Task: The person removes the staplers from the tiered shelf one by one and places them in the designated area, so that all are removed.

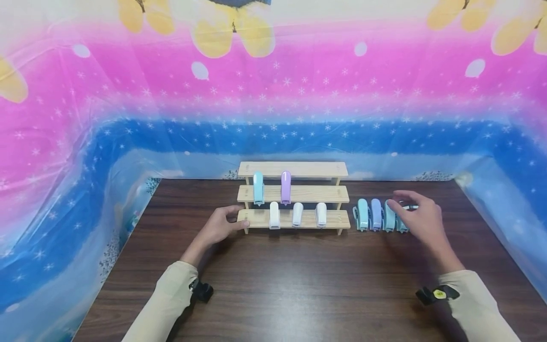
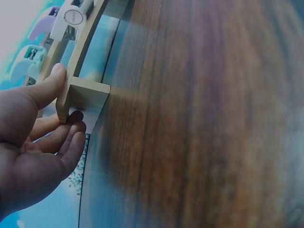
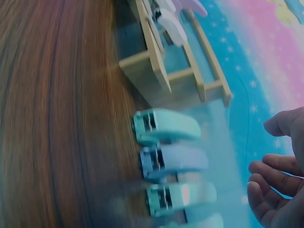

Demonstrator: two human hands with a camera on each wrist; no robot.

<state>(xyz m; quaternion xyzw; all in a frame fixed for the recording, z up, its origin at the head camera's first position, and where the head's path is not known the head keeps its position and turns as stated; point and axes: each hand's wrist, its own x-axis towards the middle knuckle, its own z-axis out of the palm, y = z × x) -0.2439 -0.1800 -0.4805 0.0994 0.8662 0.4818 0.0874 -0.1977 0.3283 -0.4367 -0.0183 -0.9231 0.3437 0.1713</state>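
Observation:
My left hand (image 1: 217, 227) pinches the left end of the lowest step of a three-step wooden rack (image 1: 292, 169). In the left wrist view the thumb lies on top of the board (image 2: 85, 52), with the other fingers curled under it. On the lowest step stand three white mini staplers (image 1: 297, 214); a teal stapler (image 1: 258, 188) and a purple stapler (image 1: 286, 187) are on the middle step. My right hand (image 1: 423, 219) hovers at the right end of a table row of teal and lavender staplers (image 1: 363, 214). Its fingers are apart and hold nothing in the right wrist view.
The dark wood table (image 1: 282, 285) runs back to a patterned cloth backdrop (image 1: 299, 137) close behind the rack. The stapler row begins just right of the rack. The top step bears no stapler.

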